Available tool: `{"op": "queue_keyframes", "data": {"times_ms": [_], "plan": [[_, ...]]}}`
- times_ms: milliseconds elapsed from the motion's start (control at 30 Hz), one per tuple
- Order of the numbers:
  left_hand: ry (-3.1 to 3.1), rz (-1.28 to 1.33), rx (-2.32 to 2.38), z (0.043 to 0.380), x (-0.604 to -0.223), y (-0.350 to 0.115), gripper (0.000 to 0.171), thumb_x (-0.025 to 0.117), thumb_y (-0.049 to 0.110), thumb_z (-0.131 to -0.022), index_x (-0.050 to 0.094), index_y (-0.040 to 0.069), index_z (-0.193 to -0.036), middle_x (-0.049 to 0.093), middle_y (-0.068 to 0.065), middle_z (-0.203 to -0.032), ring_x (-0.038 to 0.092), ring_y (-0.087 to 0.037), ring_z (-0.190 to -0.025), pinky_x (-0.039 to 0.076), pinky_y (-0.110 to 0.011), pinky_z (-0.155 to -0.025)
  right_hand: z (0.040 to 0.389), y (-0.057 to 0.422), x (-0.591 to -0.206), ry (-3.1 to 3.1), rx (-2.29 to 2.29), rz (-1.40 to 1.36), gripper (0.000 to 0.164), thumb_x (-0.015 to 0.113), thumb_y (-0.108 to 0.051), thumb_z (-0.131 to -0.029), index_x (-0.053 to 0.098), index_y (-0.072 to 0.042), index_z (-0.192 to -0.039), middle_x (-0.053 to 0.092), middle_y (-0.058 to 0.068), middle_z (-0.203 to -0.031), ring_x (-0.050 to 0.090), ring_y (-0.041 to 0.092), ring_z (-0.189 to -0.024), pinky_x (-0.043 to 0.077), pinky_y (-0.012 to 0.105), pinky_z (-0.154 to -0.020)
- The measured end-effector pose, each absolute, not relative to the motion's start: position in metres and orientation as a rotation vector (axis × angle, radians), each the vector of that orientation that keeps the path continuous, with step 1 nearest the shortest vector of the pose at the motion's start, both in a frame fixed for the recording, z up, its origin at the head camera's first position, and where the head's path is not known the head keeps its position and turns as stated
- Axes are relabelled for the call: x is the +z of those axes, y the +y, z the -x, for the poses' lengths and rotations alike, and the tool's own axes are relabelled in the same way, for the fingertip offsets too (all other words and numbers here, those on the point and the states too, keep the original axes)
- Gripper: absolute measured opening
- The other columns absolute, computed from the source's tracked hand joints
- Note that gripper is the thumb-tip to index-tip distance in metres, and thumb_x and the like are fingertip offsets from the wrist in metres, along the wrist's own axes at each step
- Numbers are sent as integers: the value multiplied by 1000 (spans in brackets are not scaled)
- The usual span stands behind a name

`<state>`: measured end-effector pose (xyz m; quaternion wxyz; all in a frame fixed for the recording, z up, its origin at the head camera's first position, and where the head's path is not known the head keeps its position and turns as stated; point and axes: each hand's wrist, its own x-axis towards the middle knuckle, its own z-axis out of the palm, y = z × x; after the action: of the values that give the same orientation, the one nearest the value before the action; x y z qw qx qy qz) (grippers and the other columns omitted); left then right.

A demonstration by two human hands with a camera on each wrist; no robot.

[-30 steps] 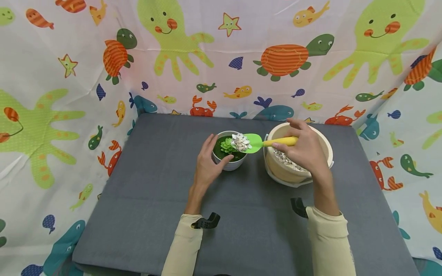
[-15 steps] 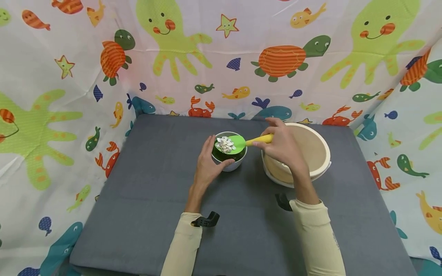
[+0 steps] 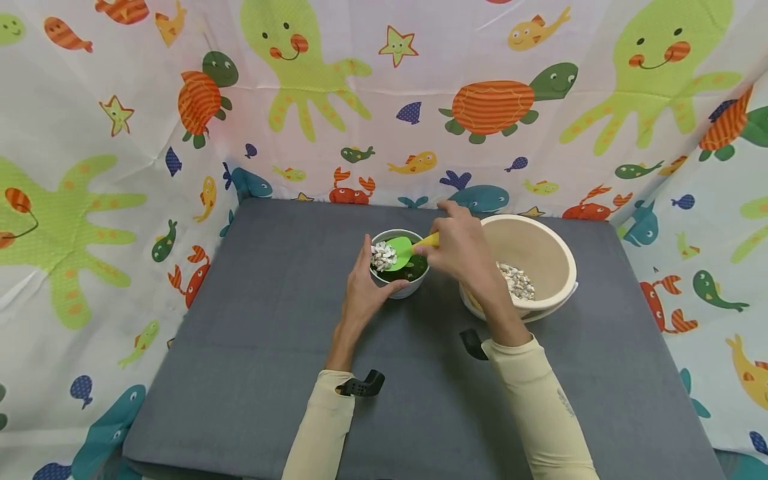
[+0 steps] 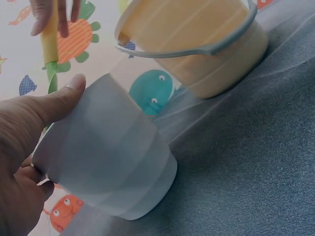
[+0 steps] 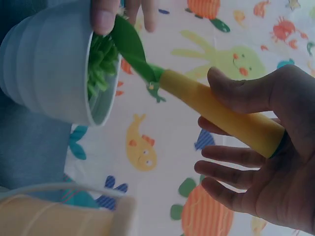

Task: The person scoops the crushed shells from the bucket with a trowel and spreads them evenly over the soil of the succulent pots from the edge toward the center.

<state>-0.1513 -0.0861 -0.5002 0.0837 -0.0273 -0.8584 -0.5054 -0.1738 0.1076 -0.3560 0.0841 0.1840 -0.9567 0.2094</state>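
My right hand (image 3: pixel 461 248) grips the yellow handle of a toy trowel (image 5: pixel 211 108), thumb along its top in the right wrist view. The trowel's green blade (image 3: pixel 401 253) is held over a white plant pot (image 3: pixel 411 288), bearing a heap of pale pebbles (image 3: pixel 383 256). My left hand (image 3: pixel 363 287) holds the pot near its rim, thumb on the near side and fingers on the left. Green succulent leaves (image 5: pixel 101 66) show inside the pot in the right wrist view; the blade covers much of the plant in the head view.
A cream bucket (image 3: pixel 543 243) with a pale handle (image 4: pixel 197 51) stands right of the pot, partly behind my right arm. Pebbles (image 3: pixel 516 281) lie in it. The grey cloth-covered table (image 3: pixel 270 320) meets a curtain (image 3: pixel 360 87) printed with sea animals at the back and sides.
My right hand has moved left, carrying the loaded trowel from beside the bucket to over the pot, its tip now at the pot's left side. The left hand stays on the pot.
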Motion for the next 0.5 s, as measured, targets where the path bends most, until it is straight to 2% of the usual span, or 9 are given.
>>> {"op": "queue_keyframes", "data": {"times_ms": [267,500], "plan": [[-2569,46,-1544,150,-499,-84,121,94,37,-78,16,16,-169,26,-10,-175,32,-31,-160,33,-55,-127,168,91,-343,-2837,466,-545,32,84,-25,-86,74,5,-78,59,27,-144,55,47,-134,44,65,-111],[-2563,41,-1540,150,-499,-85,120,93,38,-78,18,13,-169,27,-13,-174,31,-31,-160,32,-53,-128,159,84,-335,-2785,324,-545,32,84,-23,-85,76,7,-90,62,26,-140,59,44,-130,44,61,-115]]}}
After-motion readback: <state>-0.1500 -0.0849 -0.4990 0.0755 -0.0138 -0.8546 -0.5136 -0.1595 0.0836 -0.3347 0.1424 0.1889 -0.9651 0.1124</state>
